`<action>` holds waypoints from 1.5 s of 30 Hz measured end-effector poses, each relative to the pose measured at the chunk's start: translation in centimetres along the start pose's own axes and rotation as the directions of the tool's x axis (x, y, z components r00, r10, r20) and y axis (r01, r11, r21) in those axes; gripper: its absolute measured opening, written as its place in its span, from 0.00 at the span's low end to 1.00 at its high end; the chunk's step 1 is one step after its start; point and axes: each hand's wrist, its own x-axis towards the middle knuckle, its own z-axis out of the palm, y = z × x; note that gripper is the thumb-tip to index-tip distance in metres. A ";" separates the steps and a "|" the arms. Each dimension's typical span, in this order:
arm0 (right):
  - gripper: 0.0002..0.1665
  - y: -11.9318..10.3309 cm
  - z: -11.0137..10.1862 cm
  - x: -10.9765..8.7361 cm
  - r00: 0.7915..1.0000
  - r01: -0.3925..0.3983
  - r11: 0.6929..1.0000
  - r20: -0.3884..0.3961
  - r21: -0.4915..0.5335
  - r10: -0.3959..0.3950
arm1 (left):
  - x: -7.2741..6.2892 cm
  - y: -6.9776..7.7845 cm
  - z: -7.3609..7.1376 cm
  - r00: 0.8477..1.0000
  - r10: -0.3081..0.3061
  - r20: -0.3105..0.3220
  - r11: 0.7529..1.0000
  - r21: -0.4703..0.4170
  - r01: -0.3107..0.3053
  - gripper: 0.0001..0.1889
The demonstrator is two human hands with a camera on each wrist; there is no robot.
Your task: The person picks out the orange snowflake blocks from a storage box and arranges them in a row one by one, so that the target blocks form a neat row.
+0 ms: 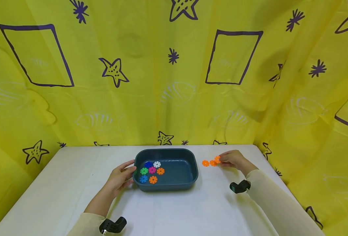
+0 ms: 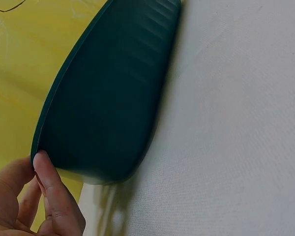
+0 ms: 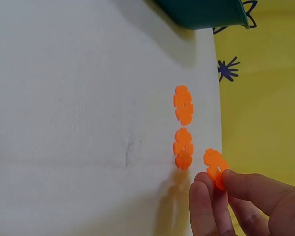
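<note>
A dark teal plastic tub (image 1: pixel 174 187) stands on the white table. My left hand (image 1: pixel 119 178) pinches its left rim between thumb and fingers, as the left wrist view also shows. Inside, at the left, lie several notched snowflake discs, among them a green disc (image 1: pixel 144 170), a white disc (image 1: pixel 157 164) and a pink disc (image 1: pixel 152 169). To the right of the tub my right hand (image 1: pixel 233 159) pinches an orange snowflake disc (image 3: pixel 215 167), held above the table. Two more orange discs lie flat beside it, one nearer the tub (image 3: pixel 183 105) and one nearer the hand (image 3: pixel 183 148).
A yellow curtain (image 1: pixel 144 108) with purple drawings hangs behind the table and along its sides. The white tabletop (image 1: pixel 174 213) stretches in front of the tub. Each wrist wears a black camera band, such as the right one (image 1: pixel 240 186).
</note>
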 end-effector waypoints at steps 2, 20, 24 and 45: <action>0.22 0.1 -0.1 0.0 1.000 -0.011 1.000 -0.007 0.001 0.011 | -0.1 0.1 0.0 1.000 0.003 0.004 1.000 -0.006 -0.002 0.25; 0.21 1.5 -0.5 1.0 0.996 -0.072 0.997 -0.057 0.004 0.072 | -0.2 -0.2 -0.1 1.000 0.004 0.005 1.000 -0.013 -0.004 0.26; 0.21 1.5 -0.6 1.1 0.995 -0.079 0.997 -0.057 0.000 0.079 | -0.2 -0.2 -0.1 1.000 0.005 0.008 1.000 -0.011 -0.005 0.26; 0.16 1.0 -0.9 1.5 0.987 -0.127 0.987 -0.108 -0.093 0.117 | 0.0 -0.1 -0.1 1.000 -0.009 0.007 1.000 -0.029 0.010 0.26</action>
